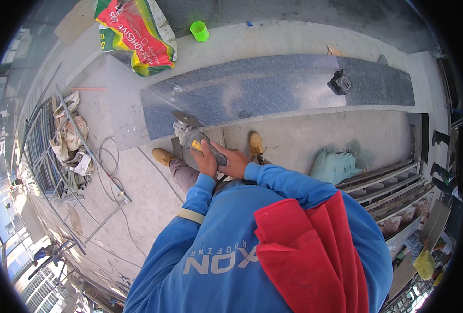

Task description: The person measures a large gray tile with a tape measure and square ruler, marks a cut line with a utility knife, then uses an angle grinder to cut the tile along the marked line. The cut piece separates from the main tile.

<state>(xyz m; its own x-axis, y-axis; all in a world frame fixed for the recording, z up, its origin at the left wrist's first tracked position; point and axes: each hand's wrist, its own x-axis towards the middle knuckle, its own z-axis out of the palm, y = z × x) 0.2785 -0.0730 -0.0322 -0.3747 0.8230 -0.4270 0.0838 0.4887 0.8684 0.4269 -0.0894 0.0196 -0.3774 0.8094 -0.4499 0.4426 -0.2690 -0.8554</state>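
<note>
Both my hands are wrapped round a dusty grey angle grinder [194,137] with a yellow label. My left hand [206,159] grips its body, and my right hand [234,162] holds the rear end just beside it. The grinder's round cutting disc [186,119] is over the near edge of a long dark grey stone slab [273,86], close to its left end. I cannot tell whether the disc touches the stone. A pale dusty line runs across the slab beyond the disc. Farther right, a black crumpled-looking object [339,82] lies on the slab.
A red and yellow adhesive bag [140,39] and a green cup [199,31] are at the back. Cables [105,156] and a metal frame [97,161] lie left, near sacks [72,135]. A pale green sack [331,166] sits right, and my boots [163,156] stand before the slab.
</note>
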